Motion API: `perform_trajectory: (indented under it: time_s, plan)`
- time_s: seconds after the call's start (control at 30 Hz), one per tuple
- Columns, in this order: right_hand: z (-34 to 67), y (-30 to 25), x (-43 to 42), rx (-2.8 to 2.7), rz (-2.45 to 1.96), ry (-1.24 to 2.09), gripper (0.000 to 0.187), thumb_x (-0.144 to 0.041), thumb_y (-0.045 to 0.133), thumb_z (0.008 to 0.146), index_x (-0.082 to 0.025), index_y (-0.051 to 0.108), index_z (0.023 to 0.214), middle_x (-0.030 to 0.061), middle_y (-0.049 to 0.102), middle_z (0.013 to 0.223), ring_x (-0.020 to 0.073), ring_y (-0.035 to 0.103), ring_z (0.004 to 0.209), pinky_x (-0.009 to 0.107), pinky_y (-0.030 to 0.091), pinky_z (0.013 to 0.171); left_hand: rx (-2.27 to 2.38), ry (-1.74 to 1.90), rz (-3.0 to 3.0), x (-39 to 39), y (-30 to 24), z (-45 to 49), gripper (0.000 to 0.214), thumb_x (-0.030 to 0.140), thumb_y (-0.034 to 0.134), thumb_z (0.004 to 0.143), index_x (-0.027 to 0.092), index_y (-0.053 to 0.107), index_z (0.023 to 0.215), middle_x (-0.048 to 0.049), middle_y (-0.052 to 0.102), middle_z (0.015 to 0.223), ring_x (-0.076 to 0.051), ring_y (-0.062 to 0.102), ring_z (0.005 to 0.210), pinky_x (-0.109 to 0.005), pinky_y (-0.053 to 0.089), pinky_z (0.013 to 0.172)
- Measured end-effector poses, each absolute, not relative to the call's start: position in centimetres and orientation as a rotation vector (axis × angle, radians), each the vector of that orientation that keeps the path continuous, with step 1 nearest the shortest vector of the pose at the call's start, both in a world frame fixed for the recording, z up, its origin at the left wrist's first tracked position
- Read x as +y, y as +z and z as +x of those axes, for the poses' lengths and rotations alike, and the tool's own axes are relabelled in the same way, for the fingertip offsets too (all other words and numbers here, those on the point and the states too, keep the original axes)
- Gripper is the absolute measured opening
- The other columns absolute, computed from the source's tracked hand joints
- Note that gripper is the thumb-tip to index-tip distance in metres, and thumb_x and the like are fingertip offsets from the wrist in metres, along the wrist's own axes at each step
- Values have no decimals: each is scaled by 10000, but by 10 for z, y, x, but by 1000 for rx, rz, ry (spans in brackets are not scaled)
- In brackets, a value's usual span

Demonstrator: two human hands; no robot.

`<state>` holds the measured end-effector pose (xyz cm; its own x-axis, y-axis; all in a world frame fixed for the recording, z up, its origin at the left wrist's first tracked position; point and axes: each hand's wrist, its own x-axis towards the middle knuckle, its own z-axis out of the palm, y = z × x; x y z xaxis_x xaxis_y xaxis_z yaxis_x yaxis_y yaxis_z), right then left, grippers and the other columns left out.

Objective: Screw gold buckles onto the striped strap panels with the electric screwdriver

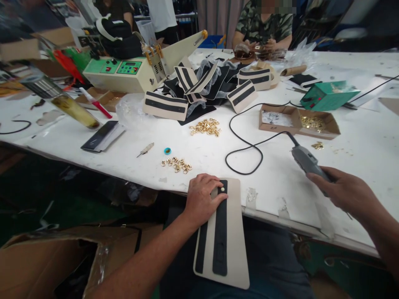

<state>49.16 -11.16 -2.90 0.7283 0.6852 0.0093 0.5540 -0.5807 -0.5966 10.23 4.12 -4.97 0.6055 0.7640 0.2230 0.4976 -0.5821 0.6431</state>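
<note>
Head view: on the upper left of the beige panel [235,232], the left hand [202,197] rests, thumb and forefinger parted beside a gold stud [222,189]; whether it clamps underneath, I cannot tell. With table [131,166] beneath its top end, the panel looks light, stiff yet bendable, best held by its long edges. Right of it, the grey tool [307,160], probably heavier, sits clamped mid-body in the right hand [346,187].

A long white desk [274,174], its near edge patched with tape [326,222], spans a workroom with a dark green floor [109,209]. Beyond the far edge, a mauve-grey curtain [215,18] hangs beside a metal frame [187,15]; pale light washes the desktop, leaving the floor in shadow.
</note>
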Motion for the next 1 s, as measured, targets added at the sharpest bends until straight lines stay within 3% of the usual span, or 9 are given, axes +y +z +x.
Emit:
perform_trajectory:
  time_s: [0.1, 0.17, 0.27, 0.4, 0.57, 0.73, 1.0]
  plan:
    - [457, -5, -107, -557, -1982, 741, 374, -598, 773, 784, -243, 805, 898, 203, 742, 886, 262, 673, 657, 467, 487, 584, 1006, 680, 2299, 38, -51, 104, 271, 232, 907, 766, 267, 741, 977, 0, 770, 1151, -266, 608, 1185, -452, 410, 1015]
    - [424, 5, -98, -438, -1660, 833, 333, -554, 710, 809, -240, 774, 899, 163, 720, 951, 263, 677, 729, 452, 554, 639, 1019, 692, 2285, 35, -52, 104, 270, 230, 903, 772, 269, 742, 985, -4, 772, 1152, -264, 607, 1189, -451, 412, 1025]
    - [368, 15, -73, -479, -1336, 948, 283, -494, 678, 817, -252, 704, 961, 69, 631, 879, 205, 607, 695, 379, 563, 607, 1046, 696, 2262, 33, -52, 104, 268, 235, 902, 773, 270, 748, 989, -12, 774, 1162, -269, 608, 1195, -457, 418, 1037]
    - [304, 22, -34, -642, -1093, 928, 294, -438, 790, 812, -227, 585, 831, -36, 491, 707, 122, 504, 577, 269, 482, 555, 1068, 706, 2227, 32, -52, 105, 272, 239, 915, 757, 271, 758, 977, -10, 780, 1155, -278, 613, 1196, -459, 428, 1039]
    - [267, 16, -6, -813, -1075, 807, 280, -369, 807, 849, -236, 560, 837, -50, 563, 664, 141, 593, 571, 336, 570, 661, 1071, 716, 2198, 35, -53, 104, 287, 261, 928, 743, 278, 770, 982, 1, 785, 1158, -279, 618, 1199, -457, 430, 1027]
    - [256, 4, 2, -884, -1121, 817, 276, -315, 819, 857, -255, 550, 869, -64, 580, 687, 125, 566, 510, 307, 525, 549, 1070, 693, 2186, 35, -56, 102, 321, 310, 923, 758, 291, 773, 1041, 16, 783, 1175, -272, 600, 1227, -456, 412, 1039]
    - [250, -5, 5, -956, -1081, 848, 261, -307, 772, 896, -252, 518, 874, -68, 563, 688, 116, 566, 511, 298, 515, 530, 1061, 681, 2169, 35, -56, 100, 299, 342, 901, 788, 289, 756, 1044, 8, 776, 1194, -270, 586, 1259, -454, 401, 1071]
